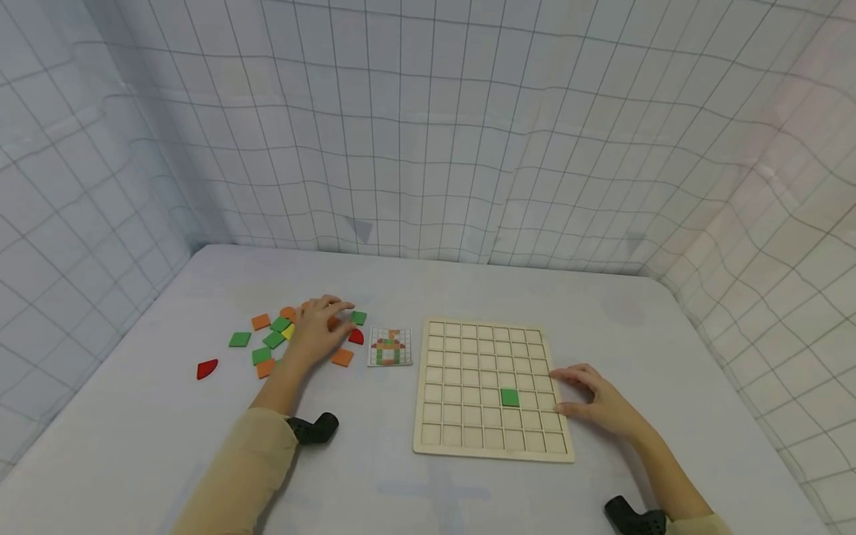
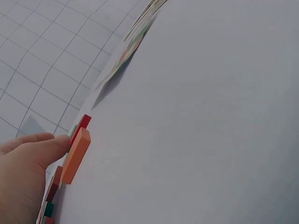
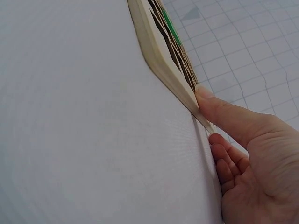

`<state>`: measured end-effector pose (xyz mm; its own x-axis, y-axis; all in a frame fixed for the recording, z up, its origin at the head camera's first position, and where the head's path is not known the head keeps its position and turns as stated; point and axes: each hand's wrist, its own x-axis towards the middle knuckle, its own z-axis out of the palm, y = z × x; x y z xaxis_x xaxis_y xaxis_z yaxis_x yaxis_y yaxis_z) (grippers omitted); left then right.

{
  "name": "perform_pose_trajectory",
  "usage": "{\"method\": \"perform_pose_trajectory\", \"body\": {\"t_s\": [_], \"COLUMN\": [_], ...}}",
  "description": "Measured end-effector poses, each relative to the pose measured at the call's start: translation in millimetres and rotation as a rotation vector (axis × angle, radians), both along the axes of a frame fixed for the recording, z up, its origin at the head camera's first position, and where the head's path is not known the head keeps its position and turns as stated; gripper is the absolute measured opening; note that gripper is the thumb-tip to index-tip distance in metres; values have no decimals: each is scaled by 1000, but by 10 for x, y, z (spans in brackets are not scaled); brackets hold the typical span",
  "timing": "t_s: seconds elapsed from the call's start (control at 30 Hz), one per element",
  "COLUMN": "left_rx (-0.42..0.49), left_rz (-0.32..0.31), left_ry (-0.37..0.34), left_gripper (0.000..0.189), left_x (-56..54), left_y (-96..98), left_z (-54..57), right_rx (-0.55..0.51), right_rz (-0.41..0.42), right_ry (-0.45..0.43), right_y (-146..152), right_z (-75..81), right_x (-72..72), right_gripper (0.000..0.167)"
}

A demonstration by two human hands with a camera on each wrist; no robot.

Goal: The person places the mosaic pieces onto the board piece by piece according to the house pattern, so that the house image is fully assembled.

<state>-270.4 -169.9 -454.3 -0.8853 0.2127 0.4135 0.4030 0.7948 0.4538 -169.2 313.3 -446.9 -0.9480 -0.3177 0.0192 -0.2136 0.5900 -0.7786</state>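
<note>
Thumb and fingers of the left hand (image 1: pixel 317 336) spread apart over the loose pieces, palm down; a bit of orange (image 1: pixel 334 323) shows in the gap, can't tell if any finger touches it. Red piece (image 1: pixel 357 336), one side curved, lies right at the thumb tip; contact unclear in the left wrist view too. Orange tile (image 1: pixel 342 357) flat on the table (image 1: pixel 361 483), just on the person's side of that thumb; near square, so no real long axis.

Right hand (image 1: pixel 598 401) at the right edge of the wooden board (image 1: pixel 472 414): thumb and a finger set apart along the rim, touching it, other fingers loosely bent.

Key relation: loose pieces and board sit on opposite sides of the picture card (image 1: pixel 391 347). From the left hand, the board lies off to the right and somewhat toward the person, card between. Left hand is clearly nearer the pieces, right hand the board. One green tile (image 1: pixel 510 397) sits in a board square, right of the middle, lined up with the grid; nearer the right hand. Another red piece (image 1: pixel 207 368) lies out left, apart from the rest.
</note>
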Motion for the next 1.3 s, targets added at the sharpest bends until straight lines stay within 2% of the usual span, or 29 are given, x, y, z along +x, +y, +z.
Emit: {"method": "perform_pose_trajectory", "body": {"t_s": [0.3,0.53,0.83,1.1,1.3], "left_rx": [-62,-81,-40,20,49], "left_rz": [-55,-65,-55,-60,-32], "left_ry": [-76,-85,-84,-64,-40], "left_gripper": [34,30,29,31,32], "left_x": [-78,-80,-84,-69,-58], "left_y": [-47,-44,-37,-33,10], "left_z": [0,2,-21,1,47], "right_rx": [-3,10,9,13,12], "right_rz": [-11,-16,-14,-12,-5], "right_ry": [-17,-15,-3,3,-2], "right_y": [2,6,15,16,9], "right_z": [25,26,3,-1,-5], "right_x": [0,2,-2,-8,-10], "right_gripper": [53,53,52,52,52]}}
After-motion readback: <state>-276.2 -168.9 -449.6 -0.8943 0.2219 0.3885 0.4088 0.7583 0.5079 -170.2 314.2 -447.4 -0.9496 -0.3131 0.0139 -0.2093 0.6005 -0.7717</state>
